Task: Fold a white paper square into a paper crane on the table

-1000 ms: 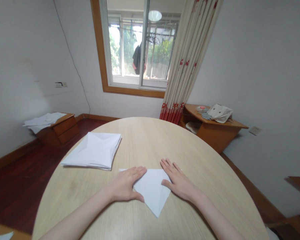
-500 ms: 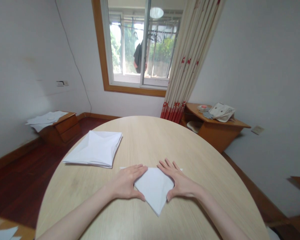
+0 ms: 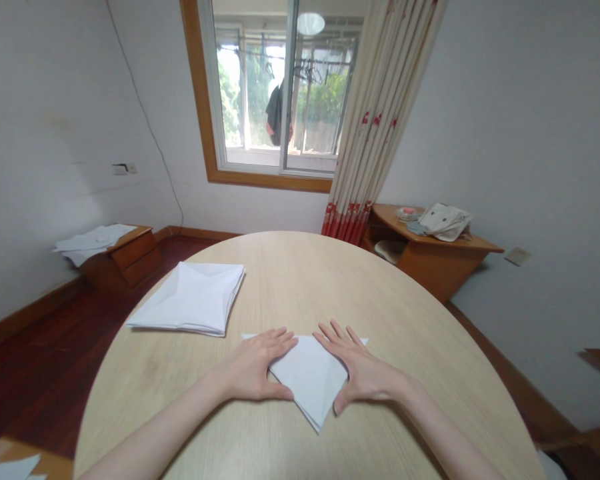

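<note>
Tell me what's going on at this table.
A person has both hands on a folded sheet of white paper, the left hand on one side and the right hand on the other, fingers spread. The paper lies on the round table with one point toward the person, and its far corners show past the hands. A layered pile of white paper lies farther off to the left.

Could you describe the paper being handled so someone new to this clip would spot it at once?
Start with the round table. Near its front middle, partly under the spread left grip and right grip, lies the white paper. It narrows to one sharp point aimed at the viewer, unlike the thicker, four-sided stack farther back on the left.
</note>
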### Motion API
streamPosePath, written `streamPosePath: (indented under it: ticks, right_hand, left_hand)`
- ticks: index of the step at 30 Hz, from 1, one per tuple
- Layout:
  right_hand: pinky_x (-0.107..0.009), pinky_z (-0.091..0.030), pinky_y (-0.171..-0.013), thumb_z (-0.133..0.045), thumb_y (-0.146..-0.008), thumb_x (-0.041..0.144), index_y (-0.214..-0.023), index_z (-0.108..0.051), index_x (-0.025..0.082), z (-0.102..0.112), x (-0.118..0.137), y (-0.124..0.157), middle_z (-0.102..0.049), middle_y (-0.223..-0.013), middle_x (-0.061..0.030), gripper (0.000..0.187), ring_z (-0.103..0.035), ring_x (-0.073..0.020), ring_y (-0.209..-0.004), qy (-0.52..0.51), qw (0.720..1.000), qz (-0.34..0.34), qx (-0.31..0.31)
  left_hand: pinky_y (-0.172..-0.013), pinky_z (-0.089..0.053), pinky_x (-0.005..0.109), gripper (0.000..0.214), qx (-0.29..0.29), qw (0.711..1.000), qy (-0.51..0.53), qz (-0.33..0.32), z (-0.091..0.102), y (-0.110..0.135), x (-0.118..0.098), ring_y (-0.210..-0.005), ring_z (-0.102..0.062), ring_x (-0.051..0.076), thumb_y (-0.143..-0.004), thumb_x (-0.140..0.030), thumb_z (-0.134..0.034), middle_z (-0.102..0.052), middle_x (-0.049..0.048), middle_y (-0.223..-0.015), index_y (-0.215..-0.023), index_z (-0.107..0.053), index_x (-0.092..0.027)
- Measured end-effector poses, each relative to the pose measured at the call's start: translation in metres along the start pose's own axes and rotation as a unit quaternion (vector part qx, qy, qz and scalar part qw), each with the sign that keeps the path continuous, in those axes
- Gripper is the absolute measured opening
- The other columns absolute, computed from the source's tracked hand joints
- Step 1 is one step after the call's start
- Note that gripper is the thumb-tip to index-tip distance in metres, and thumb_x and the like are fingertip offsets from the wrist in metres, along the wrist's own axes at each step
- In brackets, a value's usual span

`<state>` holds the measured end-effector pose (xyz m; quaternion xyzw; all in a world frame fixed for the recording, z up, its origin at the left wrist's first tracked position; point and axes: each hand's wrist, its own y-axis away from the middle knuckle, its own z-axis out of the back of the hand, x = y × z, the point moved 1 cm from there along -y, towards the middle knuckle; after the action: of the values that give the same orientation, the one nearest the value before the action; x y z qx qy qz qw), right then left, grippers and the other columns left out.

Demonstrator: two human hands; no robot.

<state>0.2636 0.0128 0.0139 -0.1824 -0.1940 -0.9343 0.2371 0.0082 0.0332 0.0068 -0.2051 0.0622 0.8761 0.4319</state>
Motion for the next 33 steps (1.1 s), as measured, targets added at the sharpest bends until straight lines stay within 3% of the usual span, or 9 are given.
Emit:
streamPosePath:
  ticks: [13, 17, 21, 24, 27, 33]
  right_hand:
    - [-0.055, 0.008, -0.114, -0.074, -0.058, 0.068, -0.151, -0.017, 0.014, 0.006, 0.001, 0.002, -0.004, -0.157, -0.0170, 0.121, 0.010, -0.0334, -0.144, -0.051, 0.999, -0.003, 0.007]
    - [-0.057, 0.006, -0.114, -0.071, -0.060, 0.071, -0.150, -0.022, 0.017, 0.006, -0.002, 0.002, -0.011, -0.157, -0.0173, 0.116, 0.000, -0.0338, -0.144, -0.071, 0.997, 0.011, -0.008]
    - [-0.057, -0.005, -0.115, -0.060, -0.071, 0.074, -0.146, -0.035, 0.018, 0.005, -0.008, 0.005, -0.025, -0.153, -0.0163, 0.097, -0.016, -0.0330, -0.143, -0.067, 0.995, 0.031, -0.062]
    - [-0.054, -0.019, -0.114, -0.055, -0.078, 0.071, -0.139, -0.048, 0.019, 0.007, -0.009, 0.008, -0.043, -0.146, -0.0140, 0.080, -0.033, -0.0321, -0.138, -0.062, 0.990, 0.043, -0.118]
    - [-0.050, -0.035, -0.108, -0.056, -0.081, 0.064, -0.132, -0.056, 0.019, 0.010, -0.006, 0.010, -0.054, -0.137, -0.0126, 0.068, -0.049, -0.0319, -0.128, -0.060, 0.983, 0.033, -0.169]
    - [-0.047, -0.043, -0.101, -0.043, -0.092, 0.048, -0.137, -0.050, 0.019, 0.011, -0.006, 0.009, -0.054, -0.137, -0.0110, 0.054, -0.055, -0.0280, -0.122, -0.067, 0.968, -0.005, -0.243]
  left_hand:
    - [-0.112, -0.031, 0.046, 0.089, -0.030, 0.999, 0.018, -0.021, 0.002, -0.001, -0.001, -0.135, -0.040, 0.031, -0.072, -0.066, -0.066, -0.047, 0.0138, -0.144, -0.142, -0.041, -0.017]
    - [-0.109, -0.035, 0.045, 0.083, -0.058, 0.998, 0.020, -0.034, 0.005, 0.000, -0.003, -0.131, -0.046, 0.031, -0.074, -0.066, -0.064, -0.052, 0.0127, -0.140, -0.140, -0.045, -0.018]
    - [-0.105, -0.040, 0.044, 0.075, -0.082, 0.996, 0.010, -0.039, 0.006, 0.001, -0.005, -0.125, -0.052, 0.030, -0.076, -0.056, -0.067, -0.055, 0.0116, -0.137, -0.138, -0.046, -0.018]
    - [-0.103, -0.043, 0.042, 0.057, -0.107, 0.994, 0.005, -0.034, 0.002, 0.001, -0.002, -0.121, -0.055, 0.026, -0.084, -0.034, -0.058, -0.057, 0.0085, -0.136, -0.138, -0.045, -0.021]
    - [-0.100, -0.046, 0.039, 0.058, -0.135, 0.990, 0.026, -0.023, -0.002, 0.001, 0.003, -0.118, -0.057, 0.023, -0.083, -0.018, -0.048, -0.060, 0.0065, -0.132, -0.140, -0.042, -0.021]
    - [-0.103, -0.044, 0.038, 0.056, -0.189, 0.978, 0.089, -0.009, -0.006, 0.001, 0.009, -0.121, -0.056, 0.020, -0.093, -0.020, -0.037, -0.054, 0.0062, -0.139, -0.148, -0.026, -0.025]
